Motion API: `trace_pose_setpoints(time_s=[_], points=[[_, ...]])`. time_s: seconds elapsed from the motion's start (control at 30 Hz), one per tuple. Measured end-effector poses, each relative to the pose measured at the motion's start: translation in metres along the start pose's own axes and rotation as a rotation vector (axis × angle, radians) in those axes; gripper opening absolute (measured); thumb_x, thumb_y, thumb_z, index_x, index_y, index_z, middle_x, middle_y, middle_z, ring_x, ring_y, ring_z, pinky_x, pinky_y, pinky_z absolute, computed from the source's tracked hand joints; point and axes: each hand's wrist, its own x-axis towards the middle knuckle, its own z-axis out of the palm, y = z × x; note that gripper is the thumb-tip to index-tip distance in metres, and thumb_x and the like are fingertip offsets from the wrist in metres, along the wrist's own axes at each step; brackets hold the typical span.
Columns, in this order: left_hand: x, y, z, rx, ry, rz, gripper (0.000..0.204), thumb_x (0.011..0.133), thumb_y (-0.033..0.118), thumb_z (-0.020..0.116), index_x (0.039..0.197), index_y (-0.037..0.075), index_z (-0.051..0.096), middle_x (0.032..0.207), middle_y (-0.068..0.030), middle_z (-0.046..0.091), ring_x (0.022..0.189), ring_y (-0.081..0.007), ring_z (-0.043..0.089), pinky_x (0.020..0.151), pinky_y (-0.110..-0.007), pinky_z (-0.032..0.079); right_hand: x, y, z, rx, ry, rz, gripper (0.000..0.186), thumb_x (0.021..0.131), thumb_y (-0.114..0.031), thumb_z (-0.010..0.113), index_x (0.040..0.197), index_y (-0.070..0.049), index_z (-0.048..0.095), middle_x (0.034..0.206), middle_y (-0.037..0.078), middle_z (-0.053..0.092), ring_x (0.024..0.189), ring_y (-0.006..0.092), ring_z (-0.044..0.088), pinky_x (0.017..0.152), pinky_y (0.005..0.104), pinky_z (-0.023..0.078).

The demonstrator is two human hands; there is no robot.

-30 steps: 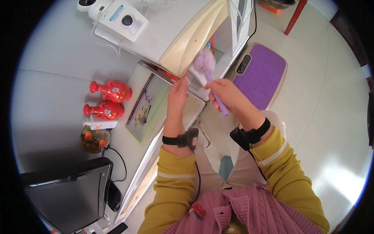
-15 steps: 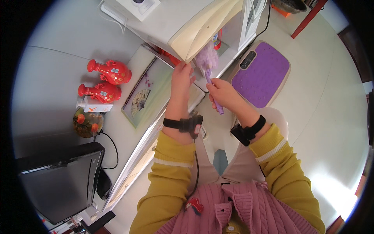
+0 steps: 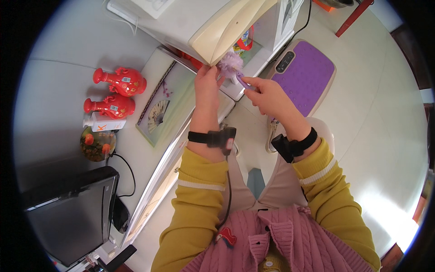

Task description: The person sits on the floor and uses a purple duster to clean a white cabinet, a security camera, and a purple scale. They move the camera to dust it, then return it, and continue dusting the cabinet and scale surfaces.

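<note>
Right hand [image 3: 267,93]: fingers clamped on the purple duster [image 3: 233,67] handle (fluffy head against the cream appliance [image 3: 226,27] edge). Left hand [image 3: 206,81]: fingers pinched together beside the duster head.

The cream appliance lid [image 3: 226,27] is overhanging both hands, blocking upward passage. Two red vases [image 3: 115,93] and a framed fan picture [image 3: 165,109] are crowding the surface [image 3: 68,59] leftward; bare floor [image 3: 371,136] is lying rightward.
</note>
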Motion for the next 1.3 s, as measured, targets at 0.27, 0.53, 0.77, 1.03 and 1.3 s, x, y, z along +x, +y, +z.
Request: trace_pose_setpoints(time_s=[0.27, 0.53, 0.77, 1.03, 1.3], points=[[0.004, -0.012, -0.003, 0.137, 0.012, -0.122, 0.037, 0.095, 0.018, 0.063, 0.127, 0.003, 0.052, 0.12, -0.0087, 0.059, 0.111, -0.023, 0.059, 0.09, -0.038, 0.051, 0.04, 0.04, -0.005, -0.118, -0.003, 0.257, 0.04, 0.09, -0.021, 0.061, 0.128, -0.007, 0.064, 0.069, 0.004, 0.062, 0.047, 0.0121, 0.053, 0.045, 0.0296, 0.043], [0.008, -0.028, -0.007, 0.241, -0.089, -0.206, 0.05, 0.094, 0.021, 0.064, 0.137, 0.002, 0.047, 0.126, -0.0086, 0.057, 0.117, -0.0235, 0.056, 0.092, -0.038, 0.051, 0.054, 0.07, -0.009, -0.569, 0.103, 0.054, 0.044, 0.087, -0.018, 0.06, 0.128, -0.003, 0.06, 0.075, 0.008, 0.064, 0.052, 0.0158, 0.057, 0.05, 0.0311, 0.048], [0.013, -0.036, 0.002, 0.225, -0.071, -0.206, 0.069, 0.094, 0.026, 0.064, 0.15, 0.002, 0.032, 0.139, -0.0133, 0.049, 0.126, -0.028, 0.05, 0.098, -0.041, 0.048, 0.04, 0.055, -0.012, -0.025, 0.122, 0.106, 0.037, 0.088, -0.013, 0.052, 0.123, -0.005, 0.062, 0.092, 0.024, 0.067, 0.08, 0.037, 0.067, 0.069, 0.0441, 0.053], [0.032, -0.062, 0.018, 0.322, -0.11, -0.255, 0.077, 0.094, 0.029, 0.063, 0.155, 0.003, 0.023, 0.147, -0.0154, 0.043, 0.13, -0.0305, 0.047, 0.1, -0.043, 0.046, 0.065, 0.106, 0.003, -0.734, 0.06, -0.065, 0.022, 0.08, -0.007, 0.054, 0.092, -0.001, 0.072, 0.093, 0.023, 0.07, 0.088, 0.0399, 0.068, 0.079, 0.0486, 0.054], [0.058, -0.104, -0.002, 0.711, -0.148, -0.395, 0.068, 0.095, 0.033, 0.058, 0.153, 0.007, 0.033, 0.139, -0.0123, 0.048, 0.124, -0.0294, 0.049, 0.098, -0.046, 0.045, 0.1, 0.14, 0.003, -0.612, 0.383, 0.003, 0.02, 0.086, -0.009, 0.053, 0.094, 0.0, 0.069, 0.093, 0.025, 0.069, 0.09, 0.0415, 0.067, 0.079, 0.05, 0.054]])
